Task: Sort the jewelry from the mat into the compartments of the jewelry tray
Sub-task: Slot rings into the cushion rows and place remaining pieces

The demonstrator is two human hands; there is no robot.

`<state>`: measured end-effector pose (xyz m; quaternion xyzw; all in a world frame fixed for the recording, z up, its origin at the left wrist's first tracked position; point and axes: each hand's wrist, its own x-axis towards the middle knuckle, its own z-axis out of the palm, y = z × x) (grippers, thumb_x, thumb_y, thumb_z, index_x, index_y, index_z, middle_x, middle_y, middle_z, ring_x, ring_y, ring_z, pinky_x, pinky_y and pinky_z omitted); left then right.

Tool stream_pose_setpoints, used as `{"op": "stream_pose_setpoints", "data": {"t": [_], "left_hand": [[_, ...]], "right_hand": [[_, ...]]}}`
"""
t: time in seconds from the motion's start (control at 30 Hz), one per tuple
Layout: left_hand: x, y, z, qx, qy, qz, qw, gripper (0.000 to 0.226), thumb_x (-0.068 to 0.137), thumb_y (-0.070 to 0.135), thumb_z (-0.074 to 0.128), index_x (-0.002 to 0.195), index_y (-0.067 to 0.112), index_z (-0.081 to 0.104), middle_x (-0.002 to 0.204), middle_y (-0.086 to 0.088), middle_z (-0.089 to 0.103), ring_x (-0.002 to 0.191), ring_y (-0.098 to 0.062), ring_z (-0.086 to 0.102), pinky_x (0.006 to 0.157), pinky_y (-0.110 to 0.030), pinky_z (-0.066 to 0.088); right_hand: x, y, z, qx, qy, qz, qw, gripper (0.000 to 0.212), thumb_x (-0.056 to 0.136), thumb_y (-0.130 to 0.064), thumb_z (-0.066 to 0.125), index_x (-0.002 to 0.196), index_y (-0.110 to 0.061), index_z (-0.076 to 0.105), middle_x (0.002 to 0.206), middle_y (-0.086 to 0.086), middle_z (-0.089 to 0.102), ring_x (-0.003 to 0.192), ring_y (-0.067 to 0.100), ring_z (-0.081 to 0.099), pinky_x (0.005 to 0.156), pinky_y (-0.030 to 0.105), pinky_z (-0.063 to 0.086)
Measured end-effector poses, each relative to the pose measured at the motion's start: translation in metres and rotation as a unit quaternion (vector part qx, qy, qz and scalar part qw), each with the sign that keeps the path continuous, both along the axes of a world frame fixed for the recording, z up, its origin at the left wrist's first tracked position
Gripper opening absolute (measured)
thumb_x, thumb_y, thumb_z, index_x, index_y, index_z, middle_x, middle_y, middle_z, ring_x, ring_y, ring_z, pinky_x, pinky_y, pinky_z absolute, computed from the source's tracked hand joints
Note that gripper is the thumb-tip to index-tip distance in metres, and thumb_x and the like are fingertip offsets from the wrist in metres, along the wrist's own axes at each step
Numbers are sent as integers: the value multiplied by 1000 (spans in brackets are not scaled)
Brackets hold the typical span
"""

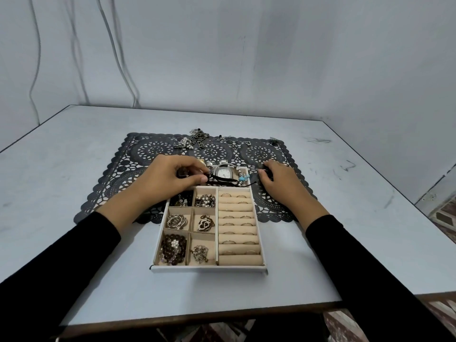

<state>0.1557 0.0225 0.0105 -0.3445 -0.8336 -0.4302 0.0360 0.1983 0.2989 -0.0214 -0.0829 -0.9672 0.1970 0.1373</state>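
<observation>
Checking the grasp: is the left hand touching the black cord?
Touching. Head view shows the left hand pinching the black cord beside the watch.

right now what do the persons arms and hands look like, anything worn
Both arms are in long black sleeves. The left sleeve and right sleeve are plain, with no markings, and end short of the wrists. The left hand and right hand are bare: no gloves, and no watch or bracelet shows at the wrists.

Matt lace-cut mat (pixel 259 154); velvety beige tray (pixel 209 267); shiny metal watch (pixel 223 172); smooth table (pixel 74 243).
</observation>
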Motion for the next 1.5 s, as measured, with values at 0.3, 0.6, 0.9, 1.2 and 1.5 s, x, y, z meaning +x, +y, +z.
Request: {"op": "stream_pose_setpoints", "data": {"t": [0.3,0.6,0.9,1.2,1.5], "left_hand": [[2,5,-4,-5,23,41,999,9,78,33,79,86,28,77,82,13,74,79,-7,67,70,-21,53],[3,2,-1,-11,19,12,1000,15,77,30,81,91,26,78,85,13,74,87,-1,68,77,-15,52],[-6,-1,-7,25,56,32,998,15,92,27,68,106,27,72,101,14,71,92,-6,68,73,-24,58],[-46,-15,-18,-38,71,143,986,27,100,29,53,124,22,63,123,1,65,108,-15,58,84,-26,43],[-101,-15,-30,-303,26,90,948,55,101,49,36,152,41,19,164,2,5,152,-24,2,123,-45,7]], "right_hand": [[1,-1,2,-4,0,3,1000,42,99,-33,44,131,-7,50,128,12,56,117,25,51,95,31,39],[1,-1,1,-1,-6,0,1000,43,99,-33,43,132,-7,49,130,11,56,119,25,50,96,29,37],[2,-1,2,-7,-6,0,1000,43,99,-33,44,132,-7,49,131,11,55,120,24,49,97,29,37],[-4,2,7,-2,1,3,1000,43,97,-31,47,135,-9,49,136,10,52,126,23,46,102,29,34],[-42,10,10,14,-17,17,1000,44,99,-30,43,136,-6,48,141,10,48,131,23,42,108,30,30]]}}
